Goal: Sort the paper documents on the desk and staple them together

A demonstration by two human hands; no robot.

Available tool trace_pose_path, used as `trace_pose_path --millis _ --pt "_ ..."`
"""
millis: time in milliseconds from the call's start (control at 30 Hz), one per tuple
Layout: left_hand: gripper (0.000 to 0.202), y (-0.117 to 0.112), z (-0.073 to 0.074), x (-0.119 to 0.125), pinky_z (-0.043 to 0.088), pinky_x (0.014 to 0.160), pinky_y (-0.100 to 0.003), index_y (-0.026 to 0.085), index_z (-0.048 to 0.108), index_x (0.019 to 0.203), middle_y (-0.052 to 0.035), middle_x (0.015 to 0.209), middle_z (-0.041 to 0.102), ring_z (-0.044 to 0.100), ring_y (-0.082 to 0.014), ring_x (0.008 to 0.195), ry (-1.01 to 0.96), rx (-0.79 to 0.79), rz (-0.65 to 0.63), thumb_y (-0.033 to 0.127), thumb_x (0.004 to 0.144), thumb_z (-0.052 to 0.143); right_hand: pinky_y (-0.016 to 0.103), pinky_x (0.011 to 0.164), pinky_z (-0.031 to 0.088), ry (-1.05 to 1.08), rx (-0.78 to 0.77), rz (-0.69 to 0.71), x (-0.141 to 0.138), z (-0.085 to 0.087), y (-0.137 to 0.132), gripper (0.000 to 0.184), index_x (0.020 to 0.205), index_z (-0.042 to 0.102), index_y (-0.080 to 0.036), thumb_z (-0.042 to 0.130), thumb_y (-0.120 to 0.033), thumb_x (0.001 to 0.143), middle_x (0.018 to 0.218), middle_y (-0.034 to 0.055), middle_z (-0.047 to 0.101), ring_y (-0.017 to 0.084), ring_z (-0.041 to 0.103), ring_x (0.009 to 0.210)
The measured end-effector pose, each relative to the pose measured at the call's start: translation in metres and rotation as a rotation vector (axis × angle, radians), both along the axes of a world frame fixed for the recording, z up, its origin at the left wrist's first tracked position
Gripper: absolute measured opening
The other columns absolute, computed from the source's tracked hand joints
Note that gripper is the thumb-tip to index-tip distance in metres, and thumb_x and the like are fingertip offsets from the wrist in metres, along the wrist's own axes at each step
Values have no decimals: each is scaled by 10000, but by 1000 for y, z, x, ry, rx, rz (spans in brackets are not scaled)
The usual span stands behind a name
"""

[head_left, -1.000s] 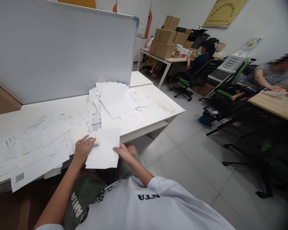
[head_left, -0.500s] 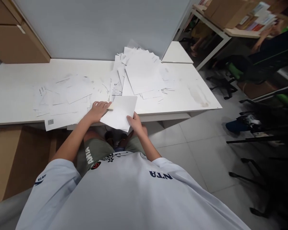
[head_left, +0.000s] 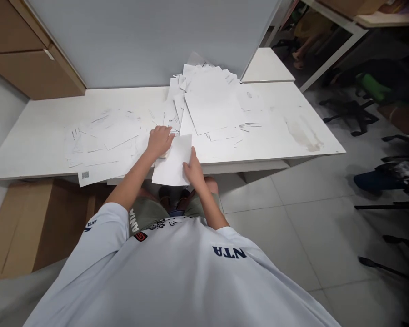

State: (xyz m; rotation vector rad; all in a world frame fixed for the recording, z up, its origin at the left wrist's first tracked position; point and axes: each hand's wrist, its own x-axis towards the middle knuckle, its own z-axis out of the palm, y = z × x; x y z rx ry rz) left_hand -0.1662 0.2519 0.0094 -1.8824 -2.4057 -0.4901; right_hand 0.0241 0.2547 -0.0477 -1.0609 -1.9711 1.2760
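My right hand [head_left: 193, 169] is closed on the right edge of a white sheet of paper [head_left: 172, 164], thumb on top. The sheet juts past the table's front edge, and whether more sheets lie beneath it I cannot tell. At the sheet's upper left, my left hand [head_left: 160, 141] has its fingers curled down. Under it shows the end of a small pale beige object [head_left: 164, 155], mostly hidden by the hand. Just beyond, a messy pile of white papers [head_left: 211, 100] is heaped against the grey panel.
Loose printed sheets [head_left: 105, 141] are spread on the left of the white table [head_left: 44, 131]. Cardboard boxes stand at the upper left, and an open cardboard box [head_left: 23, 227] is below the table. At the right are office chairs [head_left: 351, 113] and another desk.
My left hand has moved up and right, towards the paper pile. The sheet in my right hand has turned more upright. The camera view has swung left.
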Motion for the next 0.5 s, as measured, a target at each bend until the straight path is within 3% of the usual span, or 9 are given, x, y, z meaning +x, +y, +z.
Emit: trace_pose_path --millis 200,500 --pt "462 -4 -3 15 375 974 -475 121 553 1314 -176 1253 632 503 -331 1182 39 -110 144 357 990 325 490 1226 203 107 10 49 -1 -12 -3 826 1542 173 -65 445 -234 780 1574 173 306 292 264 1474" --pt "414 -5 -11 25 392 985 -433 129 579 1288 -137 1265 642 478 -295 1227 -57 -71 157 275 984 339 481 1227 206 128 -40 6 13 -20 1 817 1527 231 -87 475 -255 766 1574 168 314 276 312 1457"
